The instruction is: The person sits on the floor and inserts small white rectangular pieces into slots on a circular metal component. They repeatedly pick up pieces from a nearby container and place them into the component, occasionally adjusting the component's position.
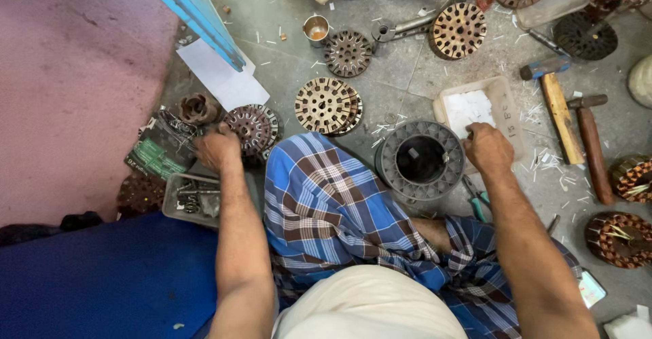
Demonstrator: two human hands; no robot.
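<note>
We sit on a grey tiled floor point(401, 88), with a pink mat point(75, 88) filling the 9 to 11 o'clock side and a blue cloth point(102, 278) at 8 o'clock. Our blue checked wrap point(326, 203) covers the knee at the centre. Just past the knee at 1 o'clock stands a grey ribbed motor housing point(421, 159), round, with a dark hollow middle. Our right hand point(487, 147) rests at its 3 o'clock edge, fingers curled and pinching at the white paper strips point(468, 108) in a shallow plastic tray point(506, 105); we cannot tell exactly what the fingertips grip. Our left hand point(217, 147) sits at 9 o'clock from the knee, fingers closed down on the rim of a rusty slotted stator core point(252, 127), touching it. A larger tan stator core point(327, 105) lies at 12 o'clock, just beyond the knee, and a dark one point(348, 52) further out, beside a small metal cup point(316, 28). Another tan core point(459, 30) lies at 1 o'clock. Two wooden-handled hammers point(577, 128) lie at 2 o'clock, well apart from the right hand. Copper-wound stators point(618, 237) sit at 4 o'clock. A small tray of metal parts point(193, 200) sits beneath our left forearm, and green-handled pliers point(479, 206) lie beside our right wrist
</note>
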